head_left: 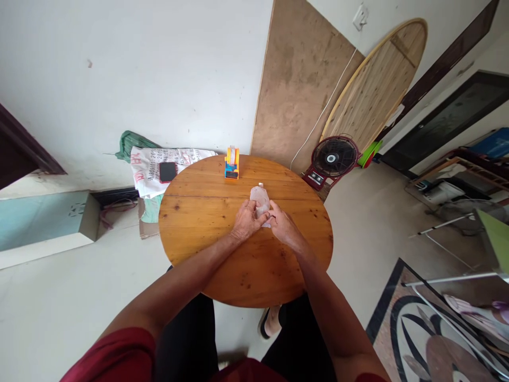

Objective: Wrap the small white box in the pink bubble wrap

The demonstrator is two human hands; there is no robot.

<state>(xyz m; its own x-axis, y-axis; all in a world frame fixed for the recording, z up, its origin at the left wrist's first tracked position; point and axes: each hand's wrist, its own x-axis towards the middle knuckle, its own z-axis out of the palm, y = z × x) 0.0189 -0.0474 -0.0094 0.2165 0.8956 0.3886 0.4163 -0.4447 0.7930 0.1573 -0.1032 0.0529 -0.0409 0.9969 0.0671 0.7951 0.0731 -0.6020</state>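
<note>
Though its contents are unclear, the pouch [260, 198] sits clamped in left hand [246, 222] and right hand [283, 226] grips.

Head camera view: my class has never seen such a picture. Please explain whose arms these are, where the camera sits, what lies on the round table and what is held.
There is no machine here. A person wears one camera on the head, looking down, so both arms are their own. The left hand and right hand meet on a pale plastic pouch lying on the round wooden table. Whether they grip it or only press it is unclear. Farther back stands a small orange-and-blue gadget.
</note>
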